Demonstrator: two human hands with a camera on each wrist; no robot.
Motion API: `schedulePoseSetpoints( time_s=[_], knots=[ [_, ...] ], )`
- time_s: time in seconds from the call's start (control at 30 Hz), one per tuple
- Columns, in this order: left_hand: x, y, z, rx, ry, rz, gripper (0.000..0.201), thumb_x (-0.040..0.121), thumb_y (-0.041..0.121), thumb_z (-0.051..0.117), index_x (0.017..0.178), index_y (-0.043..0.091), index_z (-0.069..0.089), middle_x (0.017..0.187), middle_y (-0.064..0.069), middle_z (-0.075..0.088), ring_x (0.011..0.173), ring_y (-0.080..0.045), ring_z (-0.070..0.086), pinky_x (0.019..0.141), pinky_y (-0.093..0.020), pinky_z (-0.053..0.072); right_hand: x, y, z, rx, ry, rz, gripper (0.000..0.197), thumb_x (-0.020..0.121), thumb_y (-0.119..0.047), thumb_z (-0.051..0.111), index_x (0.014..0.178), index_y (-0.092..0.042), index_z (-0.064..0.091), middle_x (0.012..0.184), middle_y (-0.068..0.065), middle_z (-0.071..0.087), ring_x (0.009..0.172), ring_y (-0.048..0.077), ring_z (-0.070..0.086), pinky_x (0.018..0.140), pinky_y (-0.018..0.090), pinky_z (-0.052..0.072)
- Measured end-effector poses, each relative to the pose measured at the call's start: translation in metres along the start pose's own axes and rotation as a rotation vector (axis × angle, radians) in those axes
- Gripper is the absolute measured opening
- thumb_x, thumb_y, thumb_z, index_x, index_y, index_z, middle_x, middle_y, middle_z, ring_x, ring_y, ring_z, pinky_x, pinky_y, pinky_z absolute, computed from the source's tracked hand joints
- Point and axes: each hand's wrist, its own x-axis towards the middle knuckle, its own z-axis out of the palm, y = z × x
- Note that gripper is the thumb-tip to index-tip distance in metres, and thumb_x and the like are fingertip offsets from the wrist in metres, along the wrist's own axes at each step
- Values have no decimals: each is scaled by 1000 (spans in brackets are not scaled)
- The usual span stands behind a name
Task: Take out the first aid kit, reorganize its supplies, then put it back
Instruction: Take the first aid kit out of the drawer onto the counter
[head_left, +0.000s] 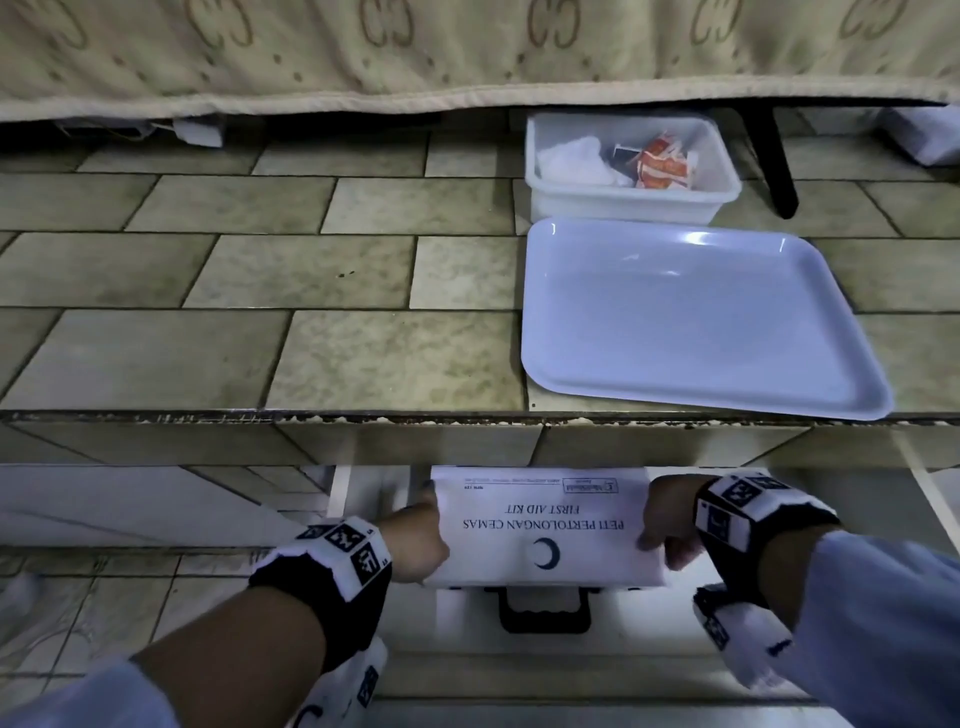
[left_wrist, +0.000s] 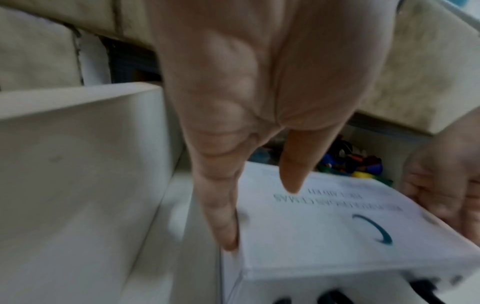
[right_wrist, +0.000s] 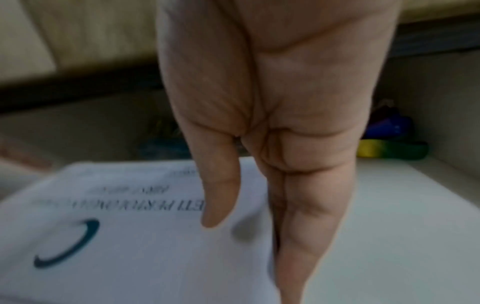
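Observation:
The first aid kit (head_left: 545, 525) is a white box with dark print, a blue crescent and a black handle (head_left: 544, 608) on its near side. It sits in a white drawer below the tiled counter's front edge. My left hand (head_left: 415, 540) holds its left side, thumb on the lid and fingers (left_wrist: 223, 205) down the side wall. My right hand (head_left: 665, 530) holds its right side the same way, with the thumb (right_wrist: 221, 185) on the lid. The wrist views show the kit (left_wrist: 324, 226) (right_wrist: 130, 226) blurred.
On the tiled counter (head_left: 311, 338), at right, lies a shallow white tray (head_left: 701, 322). Behind it stands a white tub (head_left: 631, 200) with orange packets and white material. A patterned cloth hangs at the back. Colourful items (left_wrist: 358, 162) lie behind the kit; the drawer wall (left_wrist: 78, 164) is left.

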Motion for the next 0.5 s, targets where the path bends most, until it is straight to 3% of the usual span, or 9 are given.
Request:
schedulePoseSetpoints(
  time_s=[0.07,0.13,0.17,0.23,0.27,0.3,0.37,0.43,0.5],
  knots=[
    [-5,2,-9,54,56,6,55,94,12,45,144,0,25,136,-17,49,115,-26,53,73,-22,33,-11,-3,-1,105,-44,-32,17,88,-22,64,80,-9,59,60,0,66,59,12,64,76,28,55],
    [-7,-3,-16,46,93,37,38,94,9,44,131,1,46,128,-18,54,104,-22,53,60,-20,34,-21,-3,3,212,-40,-58,15,86,-17,66,93,-7,58,77,6,65,74,21,65,76,31,56],
    [-8,-7,-19,25,84,54,28,92,7,45,118,3,55,115,-18,58,99,-23,54,56,-19,33,-26,-3,5,242,-45,-68,17,86,-17,67,96,-6,58,81,8,66,77,23,67,74,32,56],
    [-13,-15,-25,-61,70,51,13,83,11,48,91,6,57,93,-17,56,93,-30,60,57,-25,36,-40,-1,7,247,-51,-94,12,85,-17,67,88,-7,61,74,9,67,65,20,67,62,27,55],
    [-17,-19,-27,-146,78,44,17,76,17,51,86,6,58,89,-16,57,87,-30,61,61,-26,39,-46,3,7,245,-60,-113,11,86,-16,66,81,-8,60,63,7,67,54,14,65,53,22,52],
    [-23,-22,-30,-206,99,33,23,72,23,52,86,6,59,88,-16,59,82,-29,61,64,-30,42,-56,5,5,255,-78,-131,15,86,-14,65,74,-9,59,51,3,64,44,10,60,47,18,46],
    [-43,-23,-34,-227,140,9,19,81,24,53,89,7,58,88,-12,60,78,-26,58,72,-32,47,-77,10,4,263,-128,-182,28,87,-10,63,59,-11,61,40,-1,59,33,5,54,39,13,38],
    [-61,-29,-33,-203,173,8,9,90,21,51,87,12,51,77,-2,54,66,-16,52,66,-27,48,-101,14,3,267,-185,-238,43,86,-7,63,42,-9,63,39,-1,59,31,4,51,35,14,33],
    [-85,-36,-32,-132,227,47,13,91,25,48,84,15,50,71,5,48,61,-8,45,60,-17,41,-125,14,1,233,-194,-274,48,84,-10,66,36,-12,62,40,-2,59,32,4,50,37,14,34]
  ],
)
